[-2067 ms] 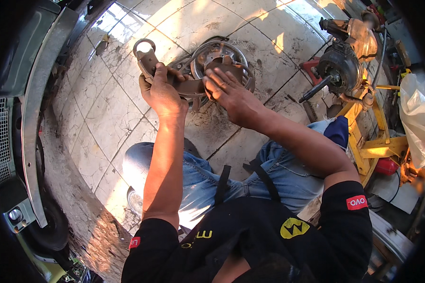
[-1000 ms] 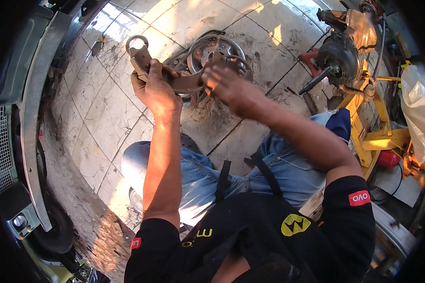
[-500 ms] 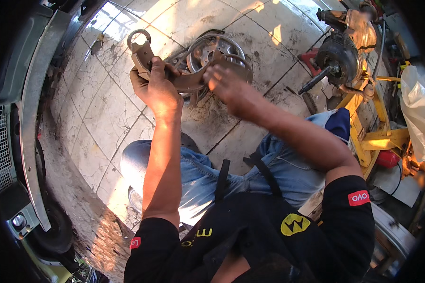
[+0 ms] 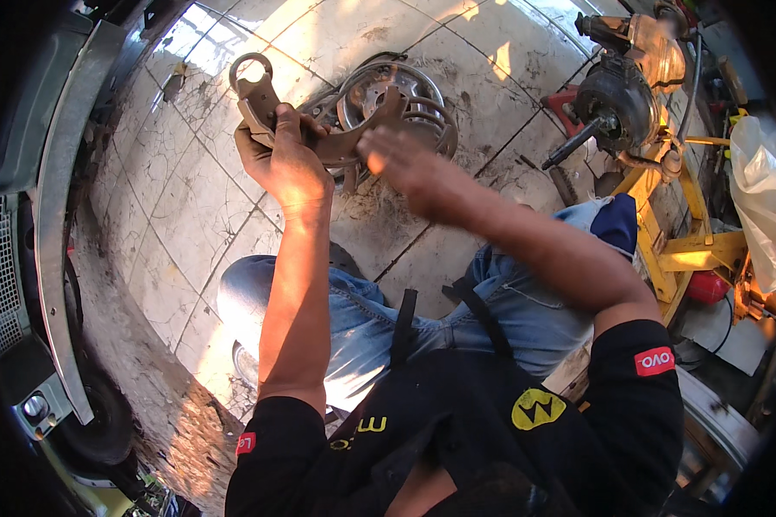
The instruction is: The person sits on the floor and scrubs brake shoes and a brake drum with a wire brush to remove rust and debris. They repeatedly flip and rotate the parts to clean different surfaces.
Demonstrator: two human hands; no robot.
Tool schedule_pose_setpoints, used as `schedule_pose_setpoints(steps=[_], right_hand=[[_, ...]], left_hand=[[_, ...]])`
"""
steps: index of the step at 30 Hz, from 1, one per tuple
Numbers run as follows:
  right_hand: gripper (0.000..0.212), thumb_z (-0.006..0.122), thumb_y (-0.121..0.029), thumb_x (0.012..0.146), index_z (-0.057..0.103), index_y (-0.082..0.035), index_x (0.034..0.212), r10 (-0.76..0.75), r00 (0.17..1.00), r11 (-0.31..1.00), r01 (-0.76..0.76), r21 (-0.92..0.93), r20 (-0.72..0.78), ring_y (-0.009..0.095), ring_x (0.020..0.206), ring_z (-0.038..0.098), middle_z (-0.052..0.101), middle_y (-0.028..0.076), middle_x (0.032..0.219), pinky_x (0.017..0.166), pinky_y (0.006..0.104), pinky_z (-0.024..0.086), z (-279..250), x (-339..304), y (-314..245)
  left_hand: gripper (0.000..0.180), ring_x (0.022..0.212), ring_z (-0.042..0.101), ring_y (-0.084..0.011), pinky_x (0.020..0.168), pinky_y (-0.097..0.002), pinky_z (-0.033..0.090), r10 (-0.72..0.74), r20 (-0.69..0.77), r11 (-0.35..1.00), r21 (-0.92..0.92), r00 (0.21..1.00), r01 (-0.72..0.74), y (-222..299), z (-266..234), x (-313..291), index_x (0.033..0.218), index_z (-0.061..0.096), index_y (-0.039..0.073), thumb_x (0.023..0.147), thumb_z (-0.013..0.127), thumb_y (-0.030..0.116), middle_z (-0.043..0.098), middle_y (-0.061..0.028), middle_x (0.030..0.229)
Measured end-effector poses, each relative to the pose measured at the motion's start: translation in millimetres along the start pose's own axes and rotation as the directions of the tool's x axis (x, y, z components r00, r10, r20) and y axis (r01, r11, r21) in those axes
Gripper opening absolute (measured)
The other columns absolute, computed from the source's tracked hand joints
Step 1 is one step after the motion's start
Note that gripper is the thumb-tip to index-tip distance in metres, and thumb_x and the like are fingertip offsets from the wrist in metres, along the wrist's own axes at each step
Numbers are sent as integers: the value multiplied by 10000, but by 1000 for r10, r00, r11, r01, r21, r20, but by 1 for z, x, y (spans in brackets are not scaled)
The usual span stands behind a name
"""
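Fingers of the left hand [image 4: 291, 168] are curled closed round a curved brown metal piece [image 4: 341, 148], the thumb pressed along its upper side. Right hand [image 4: 414, 172] is blurred; its fingers look held together and fairly straight, overlapping the right part of the piece, and I cannot tell how firmly they touch it or whether they have hold of anything else. The piece is raised in front of the person over the middle of the tiled floor [image 4: 181, 250], its hollow side facing the floor's far edge. A dark ring [image 4: 234, 73] shows at its upper left end.

Just beyond the hands, a round silver wheel part [image 4: 379, 82] lies on the floor, partly hidden by the piece, with a dark hose [image 4: 319, 103] beside it.

Near the floor's right edge, a yellow stand [image 4: 707, 254] is next to a black drum [image 4: 616, 103] with a shaft jutting out. A white plastic bag [image 4: 760, 185] hangs to the right of the stand, and a red object [image 4: 707, 289] sits low beside it. Along the floor's left edge runs a grey metal bar [image 4: 52, 224], with a grille [image 4: 4, 267] to its left.
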State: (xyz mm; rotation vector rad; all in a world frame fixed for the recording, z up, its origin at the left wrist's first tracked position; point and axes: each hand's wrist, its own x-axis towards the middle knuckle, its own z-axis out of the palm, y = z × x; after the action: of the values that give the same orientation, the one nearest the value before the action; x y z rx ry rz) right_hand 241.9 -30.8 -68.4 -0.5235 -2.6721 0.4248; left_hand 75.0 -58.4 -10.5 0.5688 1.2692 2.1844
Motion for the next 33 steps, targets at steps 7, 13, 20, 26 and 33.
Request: schedule_pose_setpoints(steps=[7,13,20,26,33], right_hand=[[518,372,31,873,362,28,1391,208,954,972,-178,153,-215,353,1369,326,365,240,1442,1138,437,272,-33,17,28],[574,531,24,818,414,-10,1379,456,872,885,-465,13,178,331,1335,391,414,233,1412,1116,396,325,-23,18,68],[570,499,101,767,446,-25,1320,210,976,977,-208,-54,49,357,1307,391,437,216,1374,1096,442,320,-9,21,32],[491,548,70,749,504,25,1236,-48,970,998,39,-45,-239,358,1212,480,520,201,1292,1064,417,360,-7,24,18],[552,599,12,769,480,-15,1307,205,949,969,-231,-83,-241,347,1340,372,452,205,1384,1108,422,310,-22,20,40]], left_hand=[[142,549,539,-167,523,-326,497,-35,-28,998,-49,999,33,-2,2,3,976,419,14,891,532,-4,537,-91,730],[127,552,541,-176,517,-336,490,-98,-86,995,-38,991,95,0,7,2,967,418,20,897,524,14,538,-93,729],[135,553,544,-181,509,-343,493,-117,-98,993,-10,988,117,-3,5,4,961,421,24,889,534,8,536,-90,733],[126,559,551,-210,515,-381,514,-179,-91,983,-47,980,175,-2,1,6,971,428,23,888,520,-1,530,-99,701],[154,549,554,-195,505,-332,484,-178,-120,983,-65,977,171,1,4,2,965,408,22,880,533,-9,544,-105,708]])
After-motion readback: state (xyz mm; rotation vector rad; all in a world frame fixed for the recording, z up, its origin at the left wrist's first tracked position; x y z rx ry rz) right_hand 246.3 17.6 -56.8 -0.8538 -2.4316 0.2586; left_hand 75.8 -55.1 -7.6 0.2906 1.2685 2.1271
